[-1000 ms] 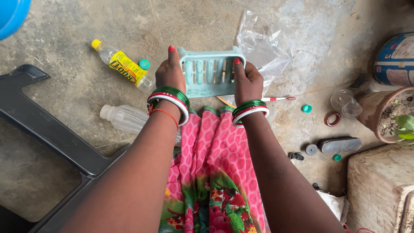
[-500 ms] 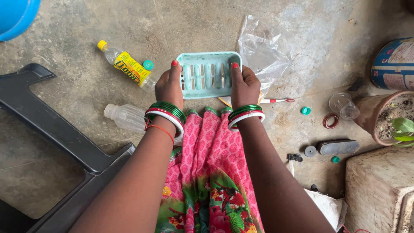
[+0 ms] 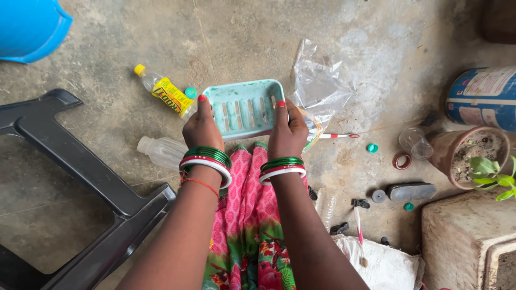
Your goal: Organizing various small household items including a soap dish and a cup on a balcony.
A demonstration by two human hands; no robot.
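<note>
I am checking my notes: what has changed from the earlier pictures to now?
The tray has tipped from standing on edge to lying nearly flat, its open side facing up, and sits lower in view. The left hand and right hand grip its ends as before. The bottles, bag and pot lie unchanged.

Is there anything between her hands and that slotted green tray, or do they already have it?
Nothing visible stands between them. The left hand grips the left edge of the pale green slotted tray and the right hand grips its right edge, thumbs on the rim. The clear plastic bag lies beyond the tray's right side, not between hand and tray.
</note>
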